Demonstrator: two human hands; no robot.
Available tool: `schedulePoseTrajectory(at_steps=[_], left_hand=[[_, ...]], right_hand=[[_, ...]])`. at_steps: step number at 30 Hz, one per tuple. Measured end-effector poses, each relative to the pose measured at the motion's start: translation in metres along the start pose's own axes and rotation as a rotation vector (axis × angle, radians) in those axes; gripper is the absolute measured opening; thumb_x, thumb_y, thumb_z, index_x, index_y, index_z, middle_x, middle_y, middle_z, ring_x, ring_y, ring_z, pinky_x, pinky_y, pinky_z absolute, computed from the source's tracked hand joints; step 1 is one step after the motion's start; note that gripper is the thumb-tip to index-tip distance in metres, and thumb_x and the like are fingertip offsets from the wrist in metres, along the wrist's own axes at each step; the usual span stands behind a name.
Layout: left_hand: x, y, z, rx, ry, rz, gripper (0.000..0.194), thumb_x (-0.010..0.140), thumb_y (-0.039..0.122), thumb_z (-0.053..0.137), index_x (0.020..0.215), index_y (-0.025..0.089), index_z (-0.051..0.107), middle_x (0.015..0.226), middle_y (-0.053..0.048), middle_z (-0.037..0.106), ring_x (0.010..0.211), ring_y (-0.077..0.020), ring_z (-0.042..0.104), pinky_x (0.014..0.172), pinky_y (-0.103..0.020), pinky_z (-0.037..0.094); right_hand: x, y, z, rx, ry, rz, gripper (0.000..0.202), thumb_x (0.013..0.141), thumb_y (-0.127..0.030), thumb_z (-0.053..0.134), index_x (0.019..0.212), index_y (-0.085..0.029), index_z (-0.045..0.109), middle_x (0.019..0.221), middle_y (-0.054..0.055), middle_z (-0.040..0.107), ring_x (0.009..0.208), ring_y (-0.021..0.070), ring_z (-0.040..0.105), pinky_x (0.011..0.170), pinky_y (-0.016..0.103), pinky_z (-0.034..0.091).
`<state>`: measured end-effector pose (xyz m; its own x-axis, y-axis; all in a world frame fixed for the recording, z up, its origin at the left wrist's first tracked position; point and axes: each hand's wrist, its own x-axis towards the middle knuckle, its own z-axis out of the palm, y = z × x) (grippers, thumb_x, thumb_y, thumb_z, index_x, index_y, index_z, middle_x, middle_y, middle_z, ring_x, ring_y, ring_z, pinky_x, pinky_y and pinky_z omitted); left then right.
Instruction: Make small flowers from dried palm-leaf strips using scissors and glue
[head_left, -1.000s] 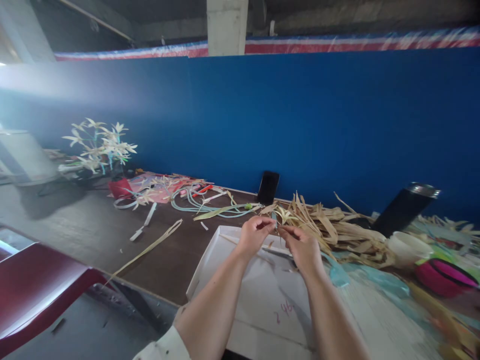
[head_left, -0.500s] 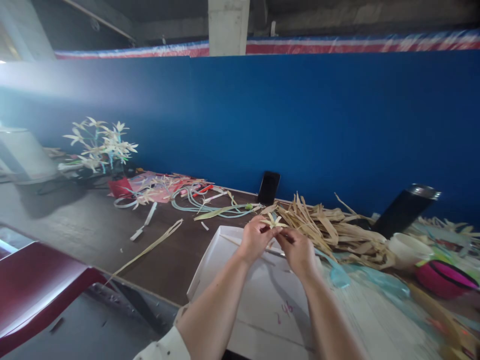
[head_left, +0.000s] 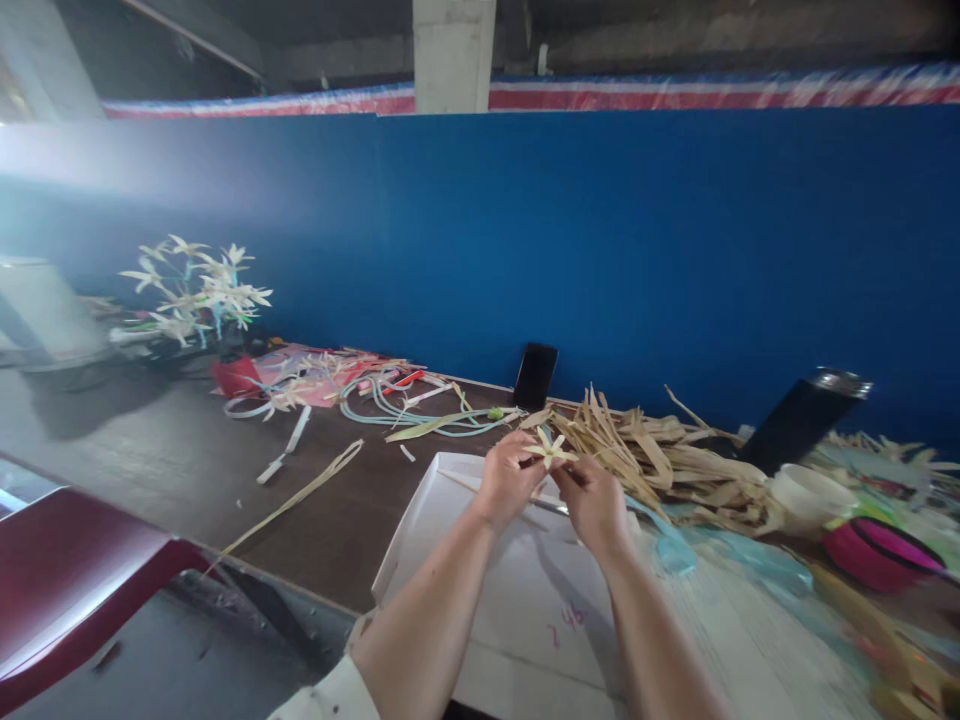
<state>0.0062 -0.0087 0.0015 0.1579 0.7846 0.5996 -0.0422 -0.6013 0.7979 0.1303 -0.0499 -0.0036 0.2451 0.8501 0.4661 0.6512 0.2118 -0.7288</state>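
From here, left grip [head_left: 511,472] and right grip [head_left: 592,492] both look pinched on the base of one pale flower [head_left: 551,450], over the far end of the white tray [head_left: 416,560]. Dried husks [head_left: 660,452] piled just right, phone [head_left: 535,377] propped behind, similar flowers [head_left: 219,290] way left on the counter [head_left: 341,545].

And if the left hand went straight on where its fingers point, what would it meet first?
The left hand would probably meet the right hand first, just past the pale flower between them; depth is hard to judge.
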Motion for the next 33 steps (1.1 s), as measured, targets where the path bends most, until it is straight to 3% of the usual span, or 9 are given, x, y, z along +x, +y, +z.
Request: schedulePoseTrajectory(at_steps=[2, 6, 10, 23, 33], left_hand=[[0.001, -0.001, 0.0, -0.014, -0.008, 0.013, 0.016, 0.072, 0.03, 0.065, 0.066, 0.016, 0.069, 0.074, -0.003, 0.057, 0.072, -0.0131, 0.054, 0.066, -0.023, 0.042], [0.002, 0.0, -0.002, -0.02, -0.056, 0.027, 0.013, 0.072, 0.027, 0.065, 0.068, 0.016, 0.069, 0.074, -0.003, 0.057, 0.073, -0.013, 0.054, 0.067, -0.023, 0.043], [0.002, 0.003, -0.004, -0.017, -0.078, 0.026, 0.016, 0.069, 0.031, 0.067, 0.067, 0.015, 0.068, 0.076, -0.004, 0.058, 0.075, -0.0138, 0.055, 0.067, -0.023, 0.043], [0.003, 0.001, -0.006, 0.05, -0.072, 0.046, 0.02, 0.077, 0.032, 0.059, 0.079, 0.018, 0.072, 0.074, -0.004, 0.059, 0.072, -0.0128, 0.056, 0.067, -0.022, 0.043], [0.003, 0.005, -0.007, 0.042, -0.072, 0.046, 0.01, 0.073, 0.021, 0.062, 0.07, 0.017, 0.072, 0.073, -0.004, 0.062, 0.071, -0.0128, 0.058, 0.066, -0.022, 0.045]], right_hand=[[0.0, 0.001, 0.0, 0.015, -0.001, 0.014, 0.036, 0.078, -0.048, 0.051, 0.06, -0.017, 0.059, 0.052, 0.001, 0.053, 0.051, 0.0148, 0.05, 0.051, 0.024, 0.033], [0.002, 0.002, 0.0, 0.08, -0.018, 0.026, 0.03, 0.077, -0.041, 0.053, 0.085, -0.015, 0.067, 0.058, 0.002, 0.058, 0.052, 0.0157, 0.051, 0.051, 0.025, 0.036], [0.003, 0.004, -0.002, 0.076, -0.028, 0.01, 0.03, 0.076, -0.035, 0.052, 0.091, -0.014, 0.068, 0.066, 0.005, 0.061, 0.056, 0.0167, 0.052, 0.053, 0.026, 0.037], [0.003, -0.003, -0.004, 0.087, -0.065, -0.033, 0.03, 0.078, -0.042, 0.052, 0.066, -0.018, 0.064, 0.063, 0.003, 0.059, 0.056, 0.015, 0.052, 0.054, 0.025, 0.036], [0.001, 0.001, 0.0, 0.099, -0.031, 0.0, 0.024, 0.077, -0.035, 0.051, 0.076, -0.016, 0.066, 0.067, 0.003, 0.06, 0.062, 0.0158, 0.053, 0.056, 0.025, 0.035]])
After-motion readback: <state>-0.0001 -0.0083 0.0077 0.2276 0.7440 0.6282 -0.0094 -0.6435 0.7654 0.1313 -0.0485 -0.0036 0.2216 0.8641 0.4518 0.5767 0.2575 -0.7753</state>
